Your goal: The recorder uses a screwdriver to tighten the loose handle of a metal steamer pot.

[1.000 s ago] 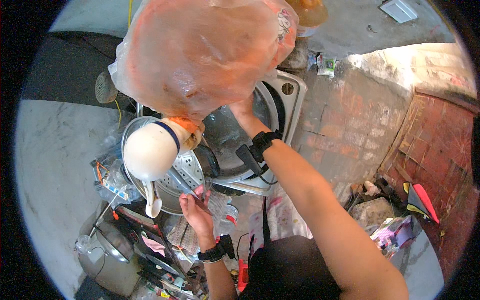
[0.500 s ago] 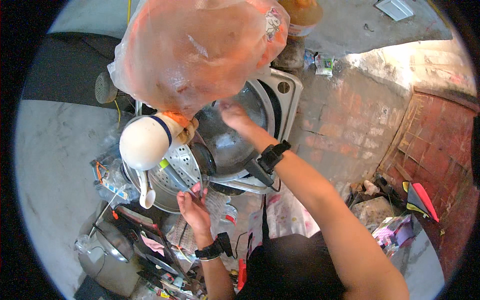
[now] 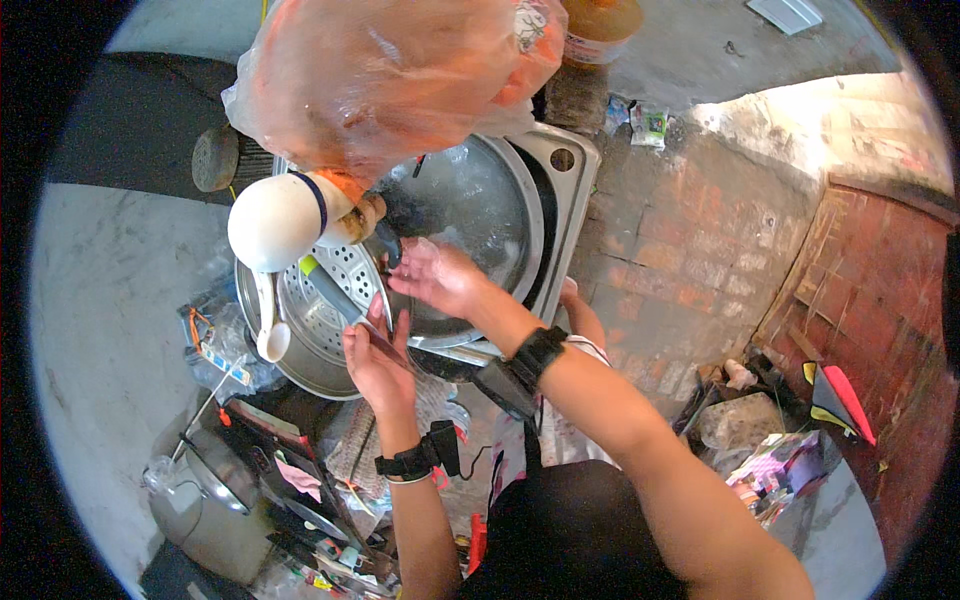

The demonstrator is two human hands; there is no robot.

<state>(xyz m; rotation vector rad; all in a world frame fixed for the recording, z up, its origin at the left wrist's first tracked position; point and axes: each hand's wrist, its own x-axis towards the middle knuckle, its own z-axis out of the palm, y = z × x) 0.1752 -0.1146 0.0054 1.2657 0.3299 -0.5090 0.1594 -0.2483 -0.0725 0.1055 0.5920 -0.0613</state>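
My left hand (image 3: 375,365) is closed round a kitchen utensil (image 3: 335,295) with a grey handle and a lime-green end. The handle slants up over a perforated metal steamer tray (image 3: 352,268); its working part is hidden by my fingers. Just to the right, my right hand (image 3: 440,278) is cupped with fingers stretched toward the utensil, over the near left rim of a wide metal pan (image 3: 480,215) holding water. A dark rounded thing (image 3: 388,243) lies beside its fingertips; I cannot make out what it is.
The pan sits in a metal stove or sink frame (image 3: 580,205). A large pinkish-orange plastic bag (image 3: 390,90) looms above, beside a white ladle-like scoop (image 3: 275,225). At upper right stands a plastic tub (image 3: 600,35). A lidded metal pan (image 3: 215,475) is at lower left.
My right hand has drawn back from the middle of the pan toward my left hand. My left hand still holds the utensil. The view has shifted, so the pan and tray sit higher.
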